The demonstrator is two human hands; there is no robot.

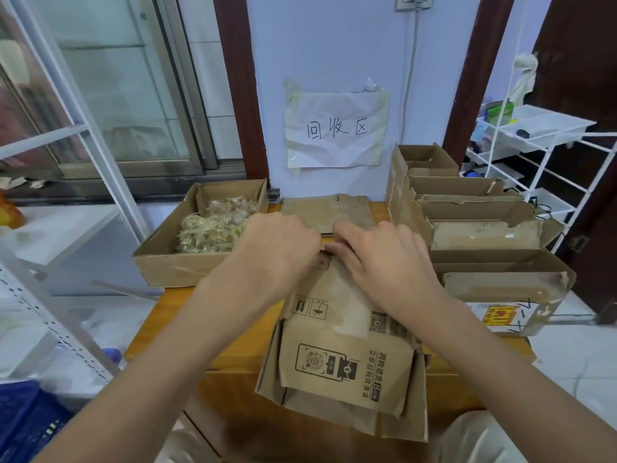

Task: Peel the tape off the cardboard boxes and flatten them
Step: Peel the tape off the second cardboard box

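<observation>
Printed cardboard box (347, 355) lies part-collapsed on the table (173, 322), left hand (277, 248) and right hand (377, 255) apparently pinching its far edge, peeling tape; flattening follows.

Two bare forearms, no sleeves, left hand (273, 248), right hand (384, 259), no rings

— What's at the centre of the frame?
— A brown printed cardboard box (347, 359), collapsed nearly flat, flaps splayed toward the bottom edge, black QR codes and handling symbols on its top face.
— And further up?
— A flattened plain brown cardboard sheet (329, 212) just above it. At right, a row of open brown cardboard boxes (480, 228) with torn edges, nested closely together.
</observation>
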